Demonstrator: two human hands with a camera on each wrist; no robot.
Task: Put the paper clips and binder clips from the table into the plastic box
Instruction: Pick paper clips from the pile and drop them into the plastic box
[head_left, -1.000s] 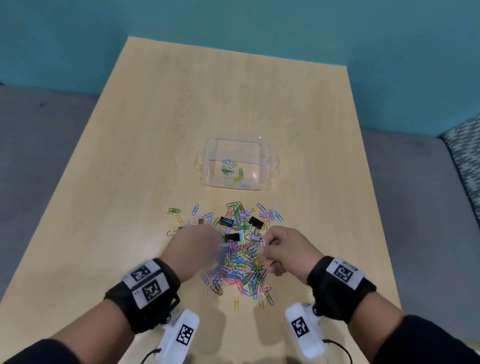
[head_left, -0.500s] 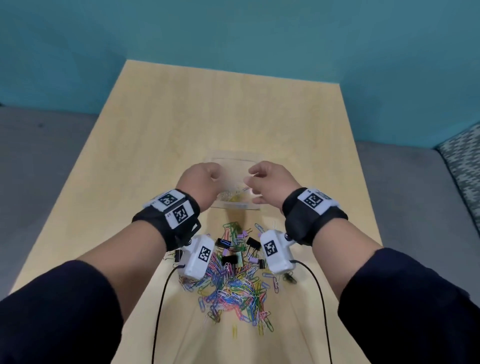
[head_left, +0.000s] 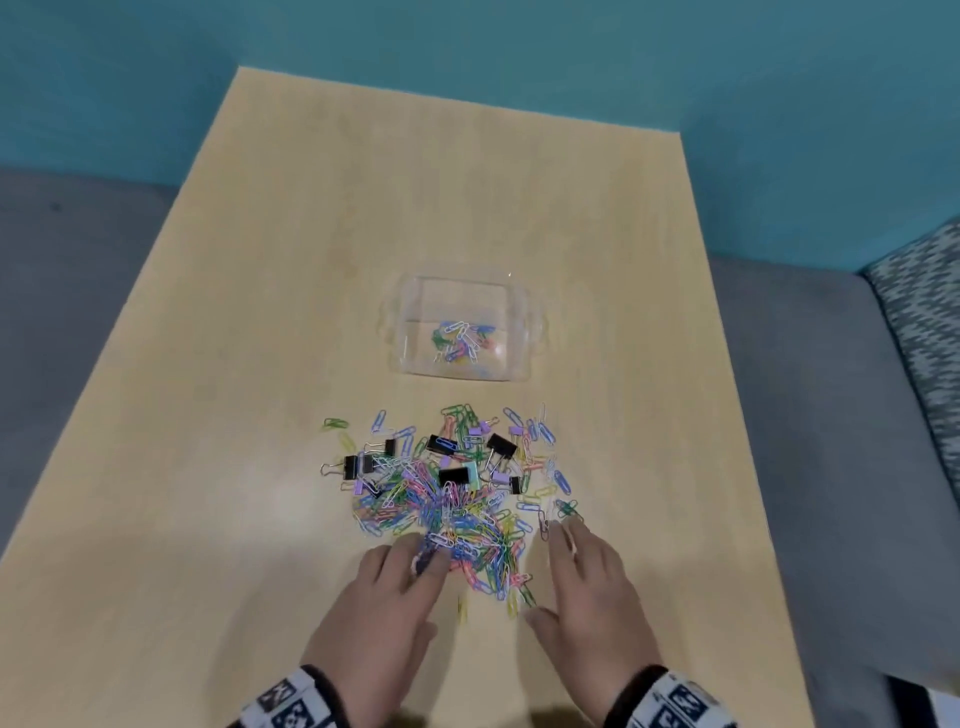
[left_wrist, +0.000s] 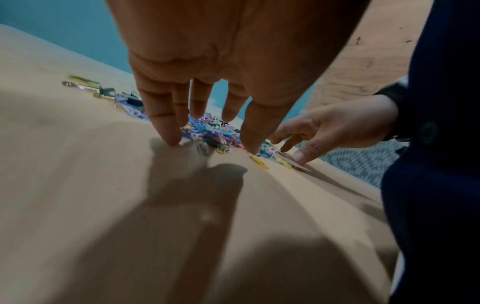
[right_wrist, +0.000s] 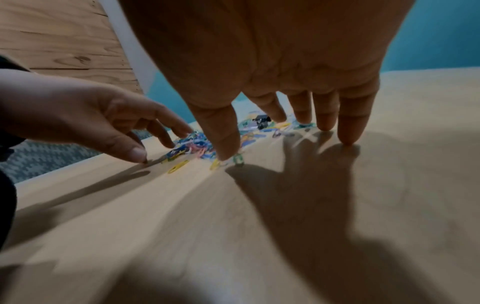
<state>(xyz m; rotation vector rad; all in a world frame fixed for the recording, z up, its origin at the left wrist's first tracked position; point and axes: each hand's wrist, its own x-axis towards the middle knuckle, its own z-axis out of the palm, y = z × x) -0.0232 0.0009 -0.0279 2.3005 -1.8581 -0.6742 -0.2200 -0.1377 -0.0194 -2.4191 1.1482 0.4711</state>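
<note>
A clear plastic box (head_left: 519, 317) stands mid-table with several coloured paper clips (head_left: 461, 340) inside. Nearer me lies a heap of coloured paper clips (head_left: 452, 506) mixed with black binder clips (head_left: 501, 445). My left hand (head_left: 400, 577) is open, its fingertips (left_wrist: 170, 140) down at the heap's near-left edge. Open too, my right hand (head_left: 582, 571) spreads its fingers (right_wrist: 348, 137) on the table at the heap's near-right edge, thumb (right_wrist: 226, 152) beside loose clips. Neither hand holds anything. The heap (left_wrist: 207, 133) lies just past my left fingers.
The light wooden table (head_left: 260, 364) runs back to a teal wall (head_left: 467, 41). Grey floor lies on both sides. A patterned cushion (head_left: 924, 322) sits off the right edge. Loose clips (head_left: 335, 423) are scattered at the heap's left.
Both hands came back from over the box to the near edge of the heap and are now flat and spread. The box holds more clips than one second ago.
</note>
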